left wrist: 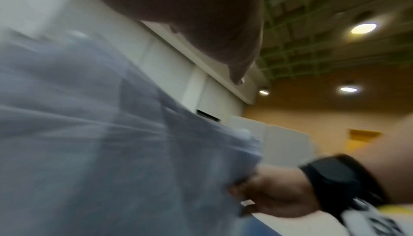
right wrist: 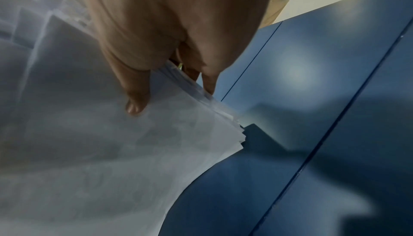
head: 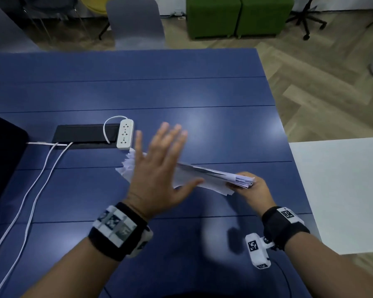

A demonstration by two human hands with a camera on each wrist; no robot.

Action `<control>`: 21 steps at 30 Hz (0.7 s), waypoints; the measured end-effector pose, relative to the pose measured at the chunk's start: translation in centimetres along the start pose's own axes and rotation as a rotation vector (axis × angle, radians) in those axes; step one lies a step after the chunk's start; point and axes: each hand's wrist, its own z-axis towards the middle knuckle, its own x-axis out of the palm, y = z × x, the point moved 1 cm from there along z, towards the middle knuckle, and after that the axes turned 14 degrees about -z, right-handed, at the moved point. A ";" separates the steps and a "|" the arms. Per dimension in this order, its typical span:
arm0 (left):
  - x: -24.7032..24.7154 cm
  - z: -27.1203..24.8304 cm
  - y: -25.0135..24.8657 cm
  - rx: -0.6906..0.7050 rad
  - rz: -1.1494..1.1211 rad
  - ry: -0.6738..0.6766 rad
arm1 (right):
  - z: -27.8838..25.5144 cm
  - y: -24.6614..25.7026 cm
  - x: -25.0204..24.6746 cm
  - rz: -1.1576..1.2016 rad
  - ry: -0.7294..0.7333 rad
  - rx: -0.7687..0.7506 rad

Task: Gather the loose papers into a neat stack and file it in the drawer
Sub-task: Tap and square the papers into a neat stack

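Paper stack (head: 211, 176): lifted just above the blue worktop (head: 202, 93), far edges splayed and uneven.
Right hand (head: 249, 187): thumb on top, fingers (right wrist: 209, 74) beneath, pinching one end.
Left hand (head: 157, 166): flat, fingers spread, holding nothing (blurred, above the sheets).
Risk: a one-end pinch may let loose sheets slide out or droop; a careless pat could fan them toward the power strip (head: 125, 134).
Drawer: not visible.

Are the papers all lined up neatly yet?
Not yet. The papers fan out unevenly at their left end, while the right hand pinches the other end.
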 end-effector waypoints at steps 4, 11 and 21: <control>4.4 -0.7 -0.5 -0.130 0.188 0.437 | -0.3 0.3 -0.2 0.054 0.006 -0.008; 4.4 -0.7 2.5 -0.175 0.237 0.386 | -0.2 0.5 0.2 0.117 0.016 -0.018; 2.2 0.9 5.2 -0.333 0.341 0.618 | -0.2 0.9 0.6 0.014 0.050 -0.033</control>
